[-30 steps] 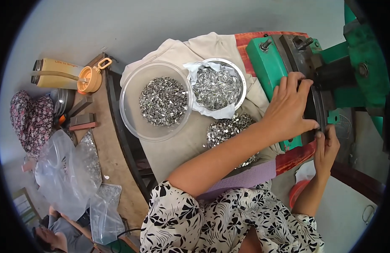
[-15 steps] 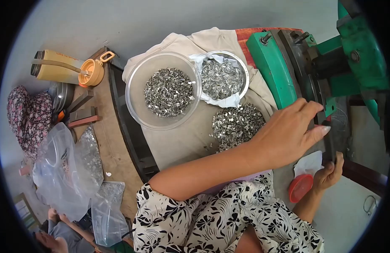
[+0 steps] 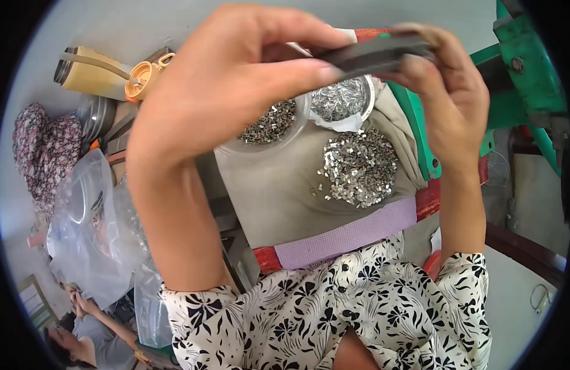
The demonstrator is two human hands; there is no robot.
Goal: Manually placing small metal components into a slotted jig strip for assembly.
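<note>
High over the table, I hold a dark, flat metal bar (image 3: 383, 54) between both hands. My left hand (image 3: 214, 83) pinches its left end with thumb and fingers. Around the right end, the fingers of my right hand (image 3: 454, 98) are closed. Beneath lies a pile of small silvery metal pieces (image 3: 362, 166) on a beige cloth (image 3: 266, 197). Partly hidden behind my left hand is a clear plastic bowl (image 3: 303, 117) of similar pieces. Beside it stands a round metal bowl (image 3: 370, 102) with shiny slender pieces.
A green machine (image 3: 531, 68) stands at the right. Purple padding (image 3: 352, 237) covers the table's near edge. At the left are a yellow bottle (image 3: 97, 74), a flowered fabric item (image 3: 44, 160) and clear plastic bags (image 3: 87, 228). Another person (image 3: 109, 333) sits at lower left.
Both hands have come away from the green machine, up and to the left, bringing the dark bar over the table. The pile of metal pieces is now uncovered by my left arm.
</note>
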